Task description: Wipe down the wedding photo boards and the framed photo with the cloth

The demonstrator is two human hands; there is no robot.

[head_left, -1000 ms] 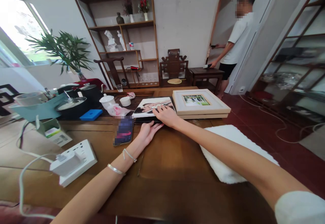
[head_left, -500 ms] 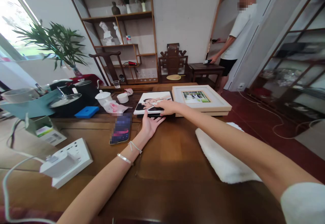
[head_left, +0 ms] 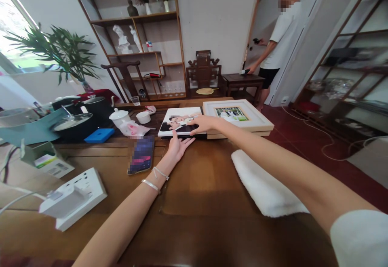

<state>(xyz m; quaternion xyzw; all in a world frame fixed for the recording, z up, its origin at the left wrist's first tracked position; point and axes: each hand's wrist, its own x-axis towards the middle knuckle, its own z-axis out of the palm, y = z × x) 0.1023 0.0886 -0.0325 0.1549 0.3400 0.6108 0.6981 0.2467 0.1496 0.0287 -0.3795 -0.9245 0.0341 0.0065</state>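
Observation:
A photo print (head_left: 177,121) with a dark underside lies on the wooden table (head_left: 200,182), beside a stack of pale wooden picture frames (head_left: 239,119). My right hand (head_left: 203,124) rests on the print's right near corner, fingers spread and flat. My left hand (head_left: 178,146), palm up with fingers stretched out, touches the print's near edge from below. Two silver bracelets sit on my left wrist. A phone (head_left: 141,154) lies just left of my left hand.
A white fluffy cloth (head_left: 263,186) lies at the right. A white power strip (head_left: 74,196) with a plug sits front left. Pots, a blue box (head_left: 99,135), a white teapot (head_left: 119,117) and cups stand at the left. A person (head_left: 277,45) stands at the doorway.
My left hand has turned palm up against the print's near edge. My right hand has slid slightly toward the print's right corner. The view shifted a little to the right.

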